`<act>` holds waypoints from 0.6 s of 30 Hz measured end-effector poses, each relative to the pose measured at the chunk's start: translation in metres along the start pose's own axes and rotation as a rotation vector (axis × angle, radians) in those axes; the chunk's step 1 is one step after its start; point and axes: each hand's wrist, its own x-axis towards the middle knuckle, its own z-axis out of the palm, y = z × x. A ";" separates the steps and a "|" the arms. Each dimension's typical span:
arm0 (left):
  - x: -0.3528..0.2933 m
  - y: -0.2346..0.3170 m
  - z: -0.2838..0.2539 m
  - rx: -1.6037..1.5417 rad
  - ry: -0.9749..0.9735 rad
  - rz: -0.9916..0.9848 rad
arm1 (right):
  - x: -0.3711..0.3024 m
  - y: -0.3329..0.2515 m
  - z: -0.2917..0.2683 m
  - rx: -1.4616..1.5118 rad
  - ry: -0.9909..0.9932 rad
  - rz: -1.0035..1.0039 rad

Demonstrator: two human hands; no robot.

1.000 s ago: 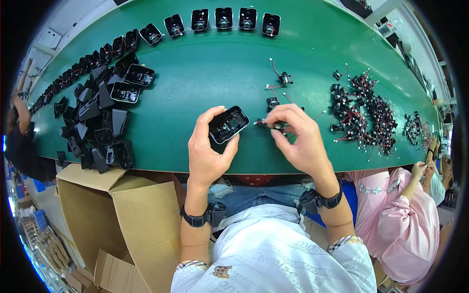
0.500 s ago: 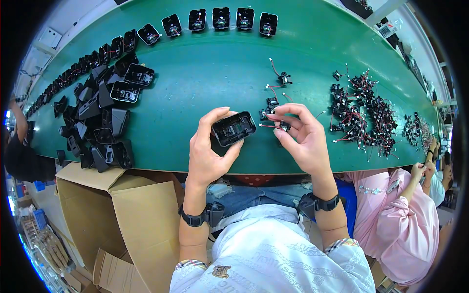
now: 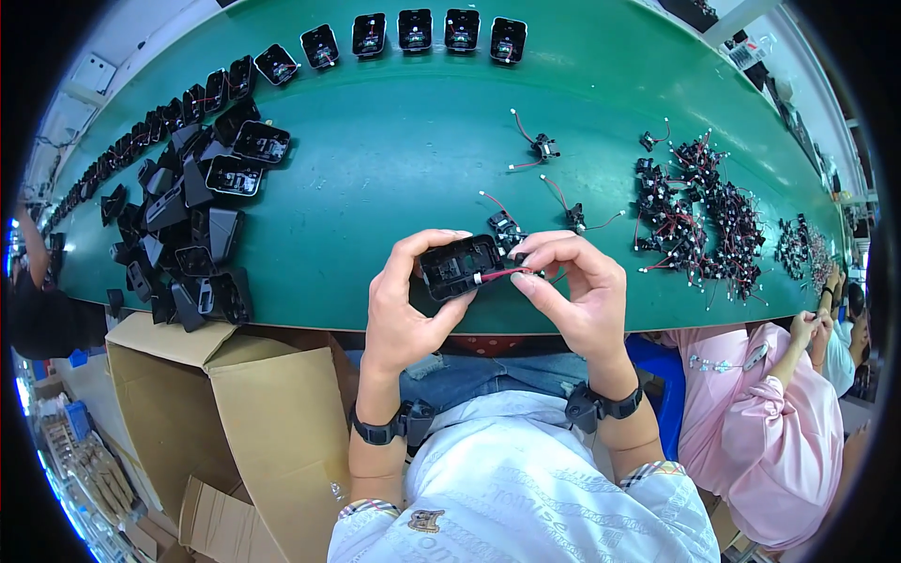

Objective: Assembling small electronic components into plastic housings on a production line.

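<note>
My left hand grips a black open plastic housing by its sides, its hollow face up and tilted. From the right, my right hand pinches a small black part with red wires; fingers hide most of the part. A white connector on the wire ends lies over the housing's right side; whether it touches inside I cannot tell. Just beyond my fingers lie one loose wired part and another wired part. A third wired part lies farther off.
Black housings line the far edge of the green table and curve down its left side. A heap of black shells lies left, a pile of wired parts right. Below stands an open cardboard box. A pink-clothed person sits right.
My right hand has brought the wired part to the housing, its connector now over the housing's right side. The housing has dipped slightly toward me. A wired part formerly behind my right hand now shows.
</note>
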 end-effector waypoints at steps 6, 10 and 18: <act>-0.003 -0.005 -0.007 -0.147 -0.055 0.016 | 0.000 -0.008 0.001 0.311 0.034 0.203; -0.003 -0.001 -0.016 -0.309 -0.209 -0.031 | -0.002 -0.013 -0.004 0.261 0.059 0.171; 0.001 0.009 -0.018 -0.488 -0.445 -0.070 | -0.003 -0.030 -0.015 -0.113 -0.160 -0.171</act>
